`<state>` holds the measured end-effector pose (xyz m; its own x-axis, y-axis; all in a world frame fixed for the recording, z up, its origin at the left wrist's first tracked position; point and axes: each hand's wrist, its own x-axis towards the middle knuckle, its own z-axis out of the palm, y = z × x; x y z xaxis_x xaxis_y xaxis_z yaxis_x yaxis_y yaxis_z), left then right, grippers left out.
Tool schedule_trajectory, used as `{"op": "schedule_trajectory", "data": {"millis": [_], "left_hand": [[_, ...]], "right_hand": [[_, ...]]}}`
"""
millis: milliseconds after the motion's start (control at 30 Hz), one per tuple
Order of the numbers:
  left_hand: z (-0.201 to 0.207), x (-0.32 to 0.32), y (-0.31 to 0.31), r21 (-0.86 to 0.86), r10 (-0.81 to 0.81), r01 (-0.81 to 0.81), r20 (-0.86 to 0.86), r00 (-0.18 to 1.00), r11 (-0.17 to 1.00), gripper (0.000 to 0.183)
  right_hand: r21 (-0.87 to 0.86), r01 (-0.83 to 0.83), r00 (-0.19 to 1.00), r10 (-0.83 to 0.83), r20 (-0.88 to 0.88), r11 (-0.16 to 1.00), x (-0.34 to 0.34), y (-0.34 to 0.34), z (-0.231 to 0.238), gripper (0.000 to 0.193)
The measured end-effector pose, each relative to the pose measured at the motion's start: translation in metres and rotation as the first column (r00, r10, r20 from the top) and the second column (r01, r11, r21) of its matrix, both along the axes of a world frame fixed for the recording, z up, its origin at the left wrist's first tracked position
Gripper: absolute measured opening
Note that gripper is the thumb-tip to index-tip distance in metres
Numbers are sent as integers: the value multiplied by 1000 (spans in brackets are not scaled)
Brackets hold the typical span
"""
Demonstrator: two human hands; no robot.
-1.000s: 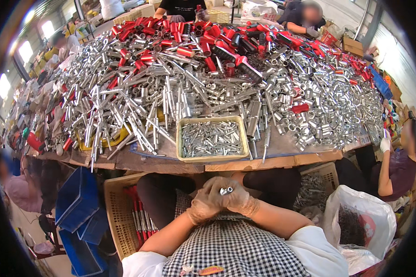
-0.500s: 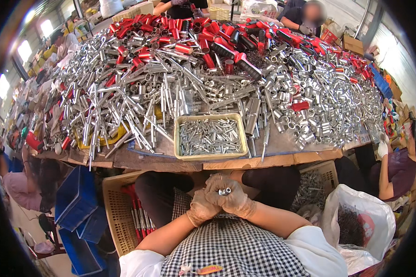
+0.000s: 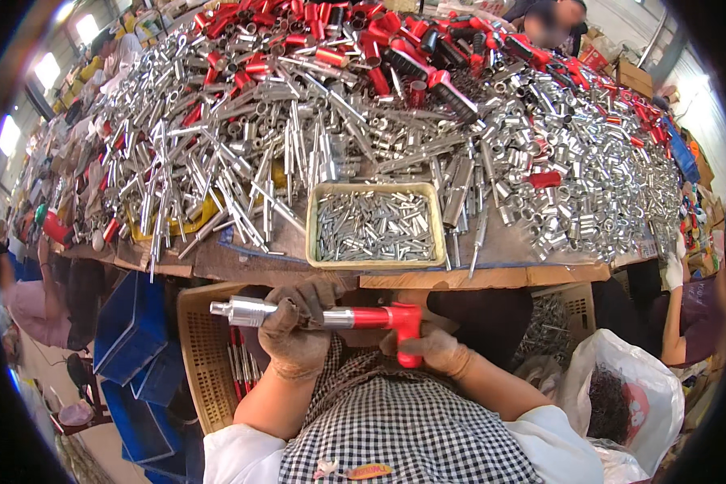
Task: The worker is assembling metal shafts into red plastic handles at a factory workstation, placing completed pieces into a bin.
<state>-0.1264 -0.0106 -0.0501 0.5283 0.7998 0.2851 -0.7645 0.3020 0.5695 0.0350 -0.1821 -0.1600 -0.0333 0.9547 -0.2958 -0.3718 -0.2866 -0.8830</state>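
1. The left hand (image 3: 294,339) is clamped around the silver barrel of a tool (image 3: 323,315).
2. The right hand (image 3: 427,351) grips the tool's red handle.
3. The tool lies level, near the person, below the surface (image 3: 476,278) edge.
4. A tray (image 3: 375,226) of small metal parts sits just beyond, before piled silver tubes (image 3: 242,153).

Brightness: you're looking at a bright, evenly daylit scene with vivid colour.
Light source: blown-out windows (image 3: 10,133) glow white along your upper left.
Glare: the heap of silver tubes (image 3: 242,145) throws hard sparkle back at you.
Shadows: beneath the table edge (image 3: 476,278) it turns dim, your lap darkest.
Distortion: straight edges bow toward the rim, and a black fisheye border closes your corners.
Focus: the centre is crisp for you; the far rim smears soft.
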Motion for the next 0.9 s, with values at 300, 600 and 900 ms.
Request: {"op": "schedule_trajectory", "data": {"millis": [300,600,900], "left_hand": [[-124,-10,-47,-778,-453,227,-82,888,586,37],[-300,82,-70,-899,-903,396,5,430,184,55],[-369,72,-72,607,27,699,-762,647,377,49]], "right_hand": [[-342,41,951,-142,-275,939,68,-63,3,44],[-447,494,856,-327,401,746,20,-13,-58,47],[-409,453,873,-300,386,792,50,-19,-125,32]]}}
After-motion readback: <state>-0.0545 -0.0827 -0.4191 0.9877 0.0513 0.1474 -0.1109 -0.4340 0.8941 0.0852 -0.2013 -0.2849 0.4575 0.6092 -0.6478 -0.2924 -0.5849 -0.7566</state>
